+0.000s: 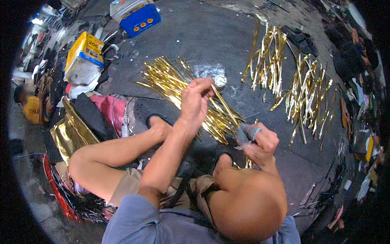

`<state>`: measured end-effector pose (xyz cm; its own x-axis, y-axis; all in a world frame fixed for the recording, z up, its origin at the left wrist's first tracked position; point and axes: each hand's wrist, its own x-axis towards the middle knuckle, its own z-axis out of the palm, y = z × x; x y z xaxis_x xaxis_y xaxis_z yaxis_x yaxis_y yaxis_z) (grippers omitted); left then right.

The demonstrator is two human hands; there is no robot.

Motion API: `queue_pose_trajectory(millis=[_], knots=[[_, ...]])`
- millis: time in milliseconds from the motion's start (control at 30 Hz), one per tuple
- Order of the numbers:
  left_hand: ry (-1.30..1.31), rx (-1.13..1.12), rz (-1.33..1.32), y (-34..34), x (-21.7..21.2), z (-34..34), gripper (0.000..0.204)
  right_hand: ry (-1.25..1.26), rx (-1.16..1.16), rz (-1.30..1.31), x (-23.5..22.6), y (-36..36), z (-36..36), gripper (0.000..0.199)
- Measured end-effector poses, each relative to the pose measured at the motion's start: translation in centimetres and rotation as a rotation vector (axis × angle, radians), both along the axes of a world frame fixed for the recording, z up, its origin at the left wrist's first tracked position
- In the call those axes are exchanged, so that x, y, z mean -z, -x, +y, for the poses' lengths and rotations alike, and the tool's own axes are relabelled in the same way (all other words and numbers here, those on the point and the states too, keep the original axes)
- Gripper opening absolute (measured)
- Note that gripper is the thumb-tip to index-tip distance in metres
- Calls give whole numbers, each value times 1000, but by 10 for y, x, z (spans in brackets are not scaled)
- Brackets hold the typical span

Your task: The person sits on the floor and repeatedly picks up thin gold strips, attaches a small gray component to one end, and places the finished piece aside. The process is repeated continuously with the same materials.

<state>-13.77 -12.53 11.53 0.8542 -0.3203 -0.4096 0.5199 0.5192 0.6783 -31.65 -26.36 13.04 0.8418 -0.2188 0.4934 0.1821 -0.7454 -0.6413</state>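
My left hand (198,97) is closed, pinching the upper end of a thin gold foil strip (224,104) between thumb and fingers. That strip slants down to my right hand (262,142), whose closed fingers grip its lower end. Grey cloth wraps (243,136) cover some right-hand fingers, and a red band shows there too. Under and beside both hands a loose pile of shiny gold strips (164,77) lies on the dark floor. A round silvery thing (219,80) sits just beyond my left fingertips, partly hidden.
Two gold strip bundles (270,55) (308,93) lie at the right, near a dark sandal (300,40). Far left stand a blue container (140,20) and a yellow-and-blue container (85,57). Gold sheeting (73,130), a pink bag (110,112) and red tinsel (59,191) flank my left leg. Another person (34,103) appears left.
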Motion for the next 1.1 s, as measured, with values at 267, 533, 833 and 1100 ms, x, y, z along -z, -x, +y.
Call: queue_pose_trajectory(millis=[267, 533, 833, 1100], knots=[[-64, -235, -15, -109, 51, 75, 3, 30, -122, 71, 16, 37, -2, 29], [-110, -235, 39, -165, 88, 108, 12, -4, -17, 229, 22, 93, -11, 27], [-177, -5, -125, -149, 58, 53, 9, -18, 291, 267, 39, 182, -18, 18], [-474, 397, -413, 12, 62, -46, 19, 33, 955, 879, 94, 397, 74, 57]])
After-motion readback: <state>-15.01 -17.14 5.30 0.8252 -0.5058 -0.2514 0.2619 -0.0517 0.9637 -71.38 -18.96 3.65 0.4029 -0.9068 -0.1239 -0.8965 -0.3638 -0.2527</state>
